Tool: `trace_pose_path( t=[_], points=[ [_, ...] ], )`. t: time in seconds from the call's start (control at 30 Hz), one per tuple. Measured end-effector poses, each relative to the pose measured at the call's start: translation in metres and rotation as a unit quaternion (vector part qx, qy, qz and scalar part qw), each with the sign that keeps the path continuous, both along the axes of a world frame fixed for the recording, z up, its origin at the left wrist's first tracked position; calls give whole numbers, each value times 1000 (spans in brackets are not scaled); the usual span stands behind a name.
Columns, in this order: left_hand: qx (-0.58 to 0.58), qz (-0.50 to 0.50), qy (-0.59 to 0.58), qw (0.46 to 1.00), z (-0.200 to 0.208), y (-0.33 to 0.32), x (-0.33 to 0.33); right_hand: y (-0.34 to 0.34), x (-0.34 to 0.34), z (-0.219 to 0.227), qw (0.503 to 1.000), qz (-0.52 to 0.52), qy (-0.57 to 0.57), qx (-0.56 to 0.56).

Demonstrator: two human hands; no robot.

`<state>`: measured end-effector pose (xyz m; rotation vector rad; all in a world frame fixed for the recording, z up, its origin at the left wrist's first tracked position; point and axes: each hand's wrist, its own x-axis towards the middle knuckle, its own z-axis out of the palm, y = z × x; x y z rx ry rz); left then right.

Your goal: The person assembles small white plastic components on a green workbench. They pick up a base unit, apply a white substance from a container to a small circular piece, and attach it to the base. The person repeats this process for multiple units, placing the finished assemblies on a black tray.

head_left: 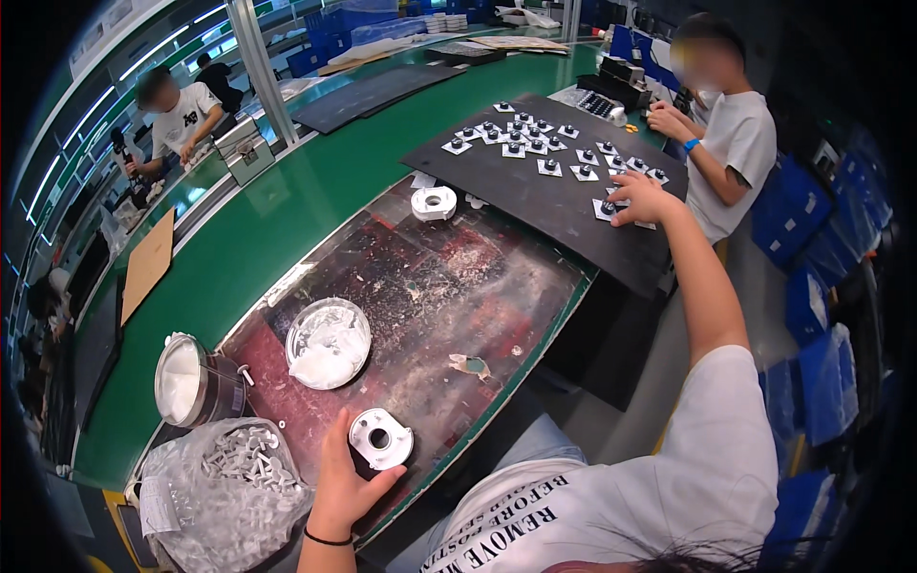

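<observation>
Two hands of yours are placed well apart. Your left hand (346, 482) holds a white round part (396, 441) between thumb and fingers, at the near edge of the stained worktop (439, 325). This part has no clear long axis; its dark hole faces upward. Your right hand (645, 199) stretches far forward and right, above the black board (540, 210). Its fingers are bent around a square piece with black knob (607, 207), but I cannot tell if they pinch it; this hand is the nearer one. Large dark lettering is readable on your white shirt (630, 497); the pale label (159, 506) on the plastic bag (215, 506) is too small.
</observation>
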<state>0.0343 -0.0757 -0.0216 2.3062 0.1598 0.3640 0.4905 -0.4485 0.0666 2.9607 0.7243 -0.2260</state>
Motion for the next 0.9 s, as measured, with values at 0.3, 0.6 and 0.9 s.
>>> trace_pose_path(
  t=[0.3,0.6,0.9],
  points=[
    [-11,-21,-20,1000,1,-1,4,9,-16,8,976,116,-41,177],
    [69,26,-178,981,23,-1,3,175,-193,9,758,552,-113,328],
    [-11,29,-184,982,16,0,6,249,-269,-13,690,604,-57,396]
  ],
)
